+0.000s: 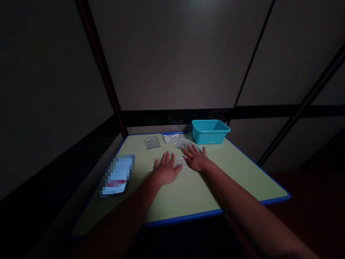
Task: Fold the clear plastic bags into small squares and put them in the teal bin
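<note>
My left hand (166,170) lies palm down with fingers spread, over the left part of a clear plastic bag (180,163) on the pale green table (185,201). My right hand (196,159) is also flat with its fingers apart, at the right end of that bag. Its fingertips are by another thin clear sheet (181,144). Neither hand grips anything. Farther back lie a flat greyish clear bag (153,142) and a crumpled, whitish plastic packet (171,138).
A turquoise plastic basin (210,135) stands at the table's back right. On the left lies a phone-like device (118,175) with a blurred, lit screen. The table has a blue rim, with dark-framed panels behind it.
</note>
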{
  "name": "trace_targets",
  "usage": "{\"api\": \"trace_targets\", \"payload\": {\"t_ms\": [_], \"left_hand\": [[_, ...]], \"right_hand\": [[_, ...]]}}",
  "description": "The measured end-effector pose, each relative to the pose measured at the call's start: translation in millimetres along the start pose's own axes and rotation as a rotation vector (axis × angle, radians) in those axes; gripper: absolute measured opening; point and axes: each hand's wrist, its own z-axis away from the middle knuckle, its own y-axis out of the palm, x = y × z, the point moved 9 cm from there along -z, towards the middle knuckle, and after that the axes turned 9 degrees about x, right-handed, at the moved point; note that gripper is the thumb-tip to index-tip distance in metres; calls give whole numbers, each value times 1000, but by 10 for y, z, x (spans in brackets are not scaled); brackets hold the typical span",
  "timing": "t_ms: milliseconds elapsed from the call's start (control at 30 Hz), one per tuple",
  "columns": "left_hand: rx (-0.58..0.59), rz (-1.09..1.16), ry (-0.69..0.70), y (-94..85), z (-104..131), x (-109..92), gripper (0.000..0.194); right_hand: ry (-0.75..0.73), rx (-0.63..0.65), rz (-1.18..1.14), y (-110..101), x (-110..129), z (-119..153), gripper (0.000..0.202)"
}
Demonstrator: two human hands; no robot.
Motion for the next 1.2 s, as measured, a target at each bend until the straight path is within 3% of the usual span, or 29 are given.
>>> {"api": "trace_targets", "payload": {"t_ms": [167,300,400,533,667,833,933,1067,1200], "left_hand": [[24,-13,-207,-35,5,369,79],[-53,-82,-365,-136,14,587,83],[-148,-115,-342,-234,13,530,81],[-195,-152,-196,-248,-3,327,71],[-175,-164,-158,-188,-42,317,69],[-136,-146,-224,-175,-82,435,69],[-144,-154,-242,-221,-71,428,69],[-182,-162,-147,-276,-51,303,63],[-132,-183,-31,-208,-55,199,59]], "right_hand": [[12,15,-4,11,-45,-25,56],[13,21,0,18,-41,-30,56],[15,9,-15,-2,-31,-3,56],[23,-44,-45,-88,-41,51,56],[70,-145,-75,-197,-161,74,55],[201,-270,-93,-278,-377,111,52],[205,-334,-108,-358,-381,160,44],[220,-356,-127,-451,-386,218,33],[298,-385,-88,-493,-456,262,28]]}}
